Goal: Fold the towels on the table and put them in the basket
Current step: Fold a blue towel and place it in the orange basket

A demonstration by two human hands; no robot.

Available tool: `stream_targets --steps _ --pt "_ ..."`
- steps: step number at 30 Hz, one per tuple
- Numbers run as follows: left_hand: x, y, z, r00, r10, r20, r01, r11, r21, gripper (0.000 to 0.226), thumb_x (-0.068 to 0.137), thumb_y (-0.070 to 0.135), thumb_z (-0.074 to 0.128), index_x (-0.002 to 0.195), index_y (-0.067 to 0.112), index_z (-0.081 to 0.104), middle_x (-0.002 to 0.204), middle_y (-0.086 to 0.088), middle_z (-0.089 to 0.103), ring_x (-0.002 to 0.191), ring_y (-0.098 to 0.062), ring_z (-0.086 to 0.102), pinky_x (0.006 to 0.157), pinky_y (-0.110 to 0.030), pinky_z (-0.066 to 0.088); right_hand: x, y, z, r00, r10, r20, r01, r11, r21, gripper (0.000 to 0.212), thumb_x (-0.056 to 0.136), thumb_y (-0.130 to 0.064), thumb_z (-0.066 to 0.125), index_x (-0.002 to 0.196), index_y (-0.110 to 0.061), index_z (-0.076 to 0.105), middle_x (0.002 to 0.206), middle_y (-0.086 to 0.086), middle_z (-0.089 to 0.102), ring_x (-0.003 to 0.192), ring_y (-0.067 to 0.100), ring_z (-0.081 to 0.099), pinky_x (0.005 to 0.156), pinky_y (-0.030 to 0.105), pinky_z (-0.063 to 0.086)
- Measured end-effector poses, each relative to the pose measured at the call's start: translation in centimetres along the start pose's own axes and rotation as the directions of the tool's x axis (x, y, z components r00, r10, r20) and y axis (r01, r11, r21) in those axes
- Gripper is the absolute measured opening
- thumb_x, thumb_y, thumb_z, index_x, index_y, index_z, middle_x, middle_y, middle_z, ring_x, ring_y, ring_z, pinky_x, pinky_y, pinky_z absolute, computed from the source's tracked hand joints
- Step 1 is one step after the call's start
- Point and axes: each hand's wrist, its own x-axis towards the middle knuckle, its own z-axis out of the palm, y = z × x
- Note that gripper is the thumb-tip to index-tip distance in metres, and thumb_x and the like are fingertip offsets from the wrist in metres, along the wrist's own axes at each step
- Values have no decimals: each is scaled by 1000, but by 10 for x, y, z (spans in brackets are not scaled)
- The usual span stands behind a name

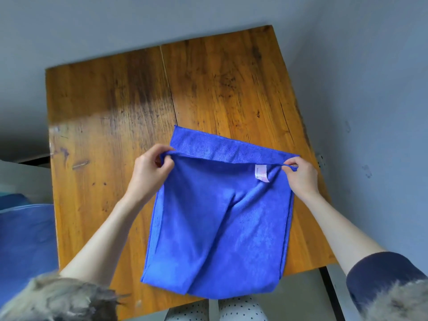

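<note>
Blue microfibre towel (217, 228) mid-fold on the worn wooden table (115, 107), near end hanging off.
Left hand (148, 172) and right hand (301, 177) each pinch a top corner; uneven pull probably skews the fold.

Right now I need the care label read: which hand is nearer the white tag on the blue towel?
Right. The right hand pinches the corner just beside the tag; the left hand grips the opposite corner.

Blue towel (215, 228) — folded over, white tag showing — lies on the wooden table (111, 107), near edge overhanging.
</note>
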Motion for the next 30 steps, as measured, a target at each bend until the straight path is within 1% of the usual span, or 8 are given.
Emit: stream_targets --steps 6,10,13,15,18,21,24,30 --pt "52 2 6 994 57 -88 -55 998 27 14 92 12 53 99 11 64 72 0 55 62 0 44 61 -7 34 1 3 -3 1000 -7 14 7 1000 29 11 92 -10 55 98 -5 63 101 9 65 86 16 51 74 25 36" --pt "76 -7 23 1000 1 20 -4 991 135 19 94 14 50 108 10 61 88 -5 60 80 -17 49 71 -21 34 4 6 -5 1000 6 -18 -6 999 39 11 92 -10 53 98 -5 61 99 8 63 85 16 50 75 23 34" --pt "89 -11 30 975 -20 223 -49 952 302 25 92 13 55 117 11 55 92 -9 56 83 -25 47 74 -31 37 4 9 -7 996 -59 -64 58 998 -13 7 91 -9 56 92 -5 61 98 5 55 90 21 53 74 16 30" --pt "95 -12 32 953 4 304 -131 906 402 27 90 11 58 116 8 56 98 -15 55 88 -30 49 77 -36 40 4 11 -8 986 -142 -88 134 987 -86 6 89 -9 59 89 -4 61 104 7 51 100 24 52 80 19 34" --pt "100 -13 35 966 107 234 -205 871 446 15 90 12 57 104 6 61 100 -15 51 97 -33 48 80 -40 42 9 13 -10 974 -224 -40 210 953 -217 9 88 -10 61 86 -2 61 125 10 50 116 28 45 95 32 36" --pt "106 -14 39 953 164 253 -269 845 462 10 86 6 61 95 1 62 110 -17 50 107 -36 44 90 -40 39 15 13 -13 965 -263 4 255 932 -258 10 87 -10 62 84 0 62 117 10 54 108 28 49 93 34 38" --pt "111 -16 42 941 145 307 -270 867 418 8 83 1 63 90 -1 61 112 -18 49 107 -35 44 91 -32 34 20 11 -15 969 -242 54 248 946 -209 7 86 -9 63 84 -3 62 102 4 49 94 20 50 81 24 37" --pt "118 -15 38 960 -24 279 -77 936 344 10 83 8 66 90 3 62 96 -9 49 90 -22 44 76 -25 30 27 2 -19 990 -105 99 106 994 -9 4 83 -7 67 79 -7 65 102 -1 47 87 10 47 70 5 32"
